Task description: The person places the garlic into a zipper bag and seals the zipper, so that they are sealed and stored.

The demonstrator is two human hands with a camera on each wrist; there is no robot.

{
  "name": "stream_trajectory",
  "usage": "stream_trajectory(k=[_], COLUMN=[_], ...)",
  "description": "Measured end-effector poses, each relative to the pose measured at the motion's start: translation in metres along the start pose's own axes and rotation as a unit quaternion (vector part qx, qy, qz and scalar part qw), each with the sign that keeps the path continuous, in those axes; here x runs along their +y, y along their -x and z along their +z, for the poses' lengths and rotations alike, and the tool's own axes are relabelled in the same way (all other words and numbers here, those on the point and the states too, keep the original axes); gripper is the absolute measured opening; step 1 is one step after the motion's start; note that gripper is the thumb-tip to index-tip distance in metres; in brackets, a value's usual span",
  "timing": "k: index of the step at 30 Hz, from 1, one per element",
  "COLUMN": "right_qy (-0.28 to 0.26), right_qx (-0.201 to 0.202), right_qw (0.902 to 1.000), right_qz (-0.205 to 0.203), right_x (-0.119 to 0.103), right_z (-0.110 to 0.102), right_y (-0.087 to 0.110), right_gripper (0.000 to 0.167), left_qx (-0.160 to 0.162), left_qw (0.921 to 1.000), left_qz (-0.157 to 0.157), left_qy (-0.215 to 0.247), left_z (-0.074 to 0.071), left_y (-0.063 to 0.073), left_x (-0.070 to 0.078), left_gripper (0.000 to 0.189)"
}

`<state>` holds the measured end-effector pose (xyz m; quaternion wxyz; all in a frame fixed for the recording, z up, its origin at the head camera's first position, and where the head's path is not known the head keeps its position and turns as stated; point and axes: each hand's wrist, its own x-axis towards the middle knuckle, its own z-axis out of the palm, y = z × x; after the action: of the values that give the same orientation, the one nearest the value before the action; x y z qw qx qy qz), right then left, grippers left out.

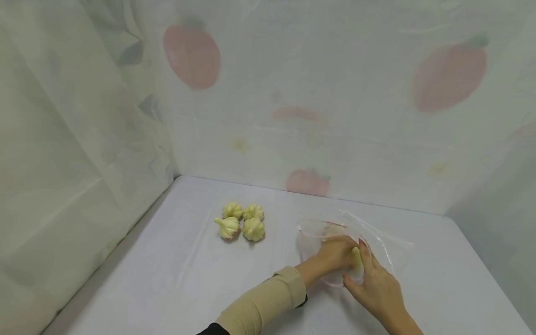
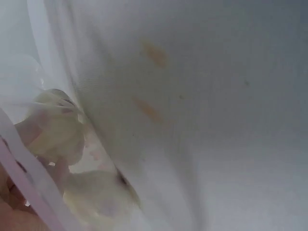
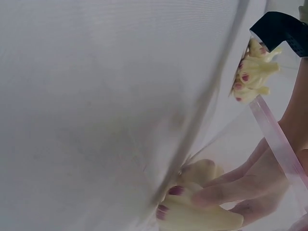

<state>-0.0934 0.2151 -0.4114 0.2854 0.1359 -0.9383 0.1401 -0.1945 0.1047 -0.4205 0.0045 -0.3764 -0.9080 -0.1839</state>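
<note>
A clear zip bag with a pink strip along its mouth lies on the right half of the table. My left hand is inside it, fingers holding a pale garlic bulb with purple marks at its base. Another garlic bulb sits beside it in the bag, seen through the plastic. At the bag's near right side, my right hand touches the film with its fingers fairly straight and the thumb spread apart. The left fingertips are partly hidden in the head view.
Several garlic bulbs stand in a close group left of the bag, towards the back. A white cloth covers the table. Hanging printed sheets wall off the back and both sides.
</note>
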Motion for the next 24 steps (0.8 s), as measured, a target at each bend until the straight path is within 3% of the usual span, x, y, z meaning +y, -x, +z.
stream_trajectory(k=[7, 12, 19, 24], right_qy=[0.000, 0.003, -0.010, -0.007], right_qx=[-0.010, -0.018, -0.015, -0.016], right_qw=[0.9998, 0.9995, 0.9988, 0.9990], right_qz=[0.014, 0.026, 0.046, 0.042], right_x=[-0.003, -0.004, -0.006, -0.006], right_z=[0.000, -0.001, -0.001, -0.001], right_y=[0.001, 0.001, 0.000, 0.001], right_gripper=[0.089, 0.088, 0.085, 0.087], left_qx=[-0.035, -0.048, -0.067, -0.062], left_qw=[0.9977, 0.9966, 0.9923, 0.9933], left_qz=[-0.057, -0.066, -0.102, -0.092], left_qy=[0.006, 0.014, 0.023, 0.032], left_z=[0.005, 0.000, 0.000, 0.001], left_y=[-0.006, -0.006, -0.011, -0.010], left_x=[0.001, 0.004, 0.006, 0.005], left_gripper=[0.050, 0.048, 0.048, 0.048])
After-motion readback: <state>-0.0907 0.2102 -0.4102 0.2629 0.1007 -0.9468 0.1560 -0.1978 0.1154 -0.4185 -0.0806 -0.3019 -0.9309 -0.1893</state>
